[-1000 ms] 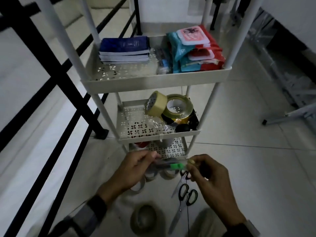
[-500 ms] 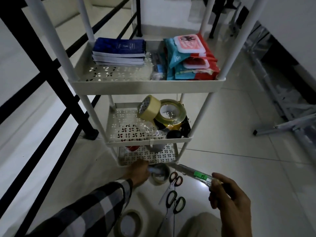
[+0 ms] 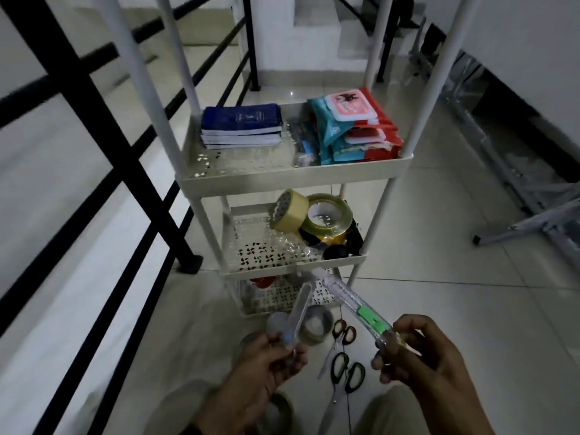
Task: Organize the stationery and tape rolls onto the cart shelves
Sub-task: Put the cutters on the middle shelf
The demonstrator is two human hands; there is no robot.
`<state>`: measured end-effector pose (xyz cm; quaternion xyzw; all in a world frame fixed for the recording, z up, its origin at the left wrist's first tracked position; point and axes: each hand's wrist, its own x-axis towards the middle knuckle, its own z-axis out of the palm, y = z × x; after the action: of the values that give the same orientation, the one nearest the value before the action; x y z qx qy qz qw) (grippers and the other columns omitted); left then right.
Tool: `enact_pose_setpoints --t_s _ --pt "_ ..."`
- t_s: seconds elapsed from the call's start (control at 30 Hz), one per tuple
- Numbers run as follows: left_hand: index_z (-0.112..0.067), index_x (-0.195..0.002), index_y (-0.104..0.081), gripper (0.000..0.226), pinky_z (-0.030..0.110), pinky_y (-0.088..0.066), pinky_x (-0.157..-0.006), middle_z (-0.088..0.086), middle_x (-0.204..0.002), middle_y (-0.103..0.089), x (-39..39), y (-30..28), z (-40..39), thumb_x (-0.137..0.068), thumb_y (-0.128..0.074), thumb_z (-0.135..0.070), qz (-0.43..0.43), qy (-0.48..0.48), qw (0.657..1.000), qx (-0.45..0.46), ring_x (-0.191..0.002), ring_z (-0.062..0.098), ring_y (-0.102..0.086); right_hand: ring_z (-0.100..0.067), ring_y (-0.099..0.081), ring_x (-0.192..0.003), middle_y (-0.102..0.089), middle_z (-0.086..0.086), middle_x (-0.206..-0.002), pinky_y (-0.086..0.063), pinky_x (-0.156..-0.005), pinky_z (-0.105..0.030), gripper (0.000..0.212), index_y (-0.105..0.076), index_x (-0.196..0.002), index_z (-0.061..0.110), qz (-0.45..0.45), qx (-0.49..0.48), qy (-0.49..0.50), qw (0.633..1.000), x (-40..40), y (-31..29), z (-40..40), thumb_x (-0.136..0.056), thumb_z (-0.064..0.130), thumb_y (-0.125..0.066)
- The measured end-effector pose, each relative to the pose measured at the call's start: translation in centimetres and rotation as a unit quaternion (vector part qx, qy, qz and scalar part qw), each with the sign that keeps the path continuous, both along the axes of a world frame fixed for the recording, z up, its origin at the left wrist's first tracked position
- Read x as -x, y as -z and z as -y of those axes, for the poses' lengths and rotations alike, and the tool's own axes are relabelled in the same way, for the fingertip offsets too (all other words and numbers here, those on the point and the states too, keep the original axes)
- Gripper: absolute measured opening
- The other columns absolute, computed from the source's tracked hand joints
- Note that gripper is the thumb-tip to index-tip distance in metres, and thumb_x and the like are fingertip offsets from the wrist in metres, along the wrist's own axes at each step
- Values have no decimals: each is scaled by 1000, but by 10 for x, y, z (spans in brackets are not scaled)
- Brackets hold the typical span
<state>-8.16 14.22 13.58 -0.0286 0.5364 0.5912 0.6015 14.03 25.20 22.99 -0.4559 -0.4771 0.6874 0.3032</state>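
I am gripping a clear green-slider cutter (image 3: 357,312) in the right hand (image 3: 430,362) and a second clear cutter (image 3: 296,315) in the left hand (image 3: 266,365), likely shelving both on the cart (image 3: 295,180) next

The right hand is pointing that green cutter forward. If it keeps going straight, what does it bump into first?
Probably the front rim of the cart's middle shelf. The right hand holds the clear cutter with its tip already near that rim, though one view leaves the depth unsure.
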Motion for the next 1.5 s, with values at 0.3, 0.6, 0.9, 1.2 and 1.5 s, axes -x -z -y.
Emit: enact_pose_setpoints --t_s 0.3,0.6,0.9,1.2,1.5 --pt "10 -128 -57 49 46 -66 -59 41 -99 -72 -7 -110 79 -80 -68 12 -36 60 993 -91 -73 46 -77 -34 -55 -65 -61 -26 -79 -43 -59 -42 34 -62 -110 10 -55 51 -168 983 41 -30 49 -78 -3 -64" --pt "-7 -112 -65 15 40 -66 -74 15 -96 -83 9 -205 51 -98 -67 -2 -326 -42 928 -173 -81 30 -80 -22 -37 -59 -45 -11 -73 -32 -49 -28 43 -65 -96 1 -51 -161 -52 984 98 -109 43 -108 40 -51" --pt "-14 -106 -64 13 26 -60 -58 5 -87 -83 37 -261 -11 -98 -70 -6 -428 -86 885 -161 -75 26 -81 -22 -62 -86 -61 -5 -106 -59 -68 -41 30 -52 -134 14 188 -510 -83 835 139 -183 -33 -107 15 -41" --pt "-11 -103 -64 18 22 -53 -48 9 -85 -82 53 -262 -38 -90 -73 -3 -443 -98 886 -99 -67 23 -81 -43 -65 -101 -65 -23 -114 -46 -79 -40 27 -64 -121 11 408 -634 -11 657 208 -200 -90 -98 24 -58" --pt "-11 -96 -60 15 31 -64 -58 16 -93 -77 66 -253 -37 -96 -70 0 -430 -111 889 -113 -67 26 -81 -41 -60 -115 -60 -22 -130 -43 -80 -39 32 -65 -124 6 434 -603 41 668 212 -198 -109 -98 24 -56"
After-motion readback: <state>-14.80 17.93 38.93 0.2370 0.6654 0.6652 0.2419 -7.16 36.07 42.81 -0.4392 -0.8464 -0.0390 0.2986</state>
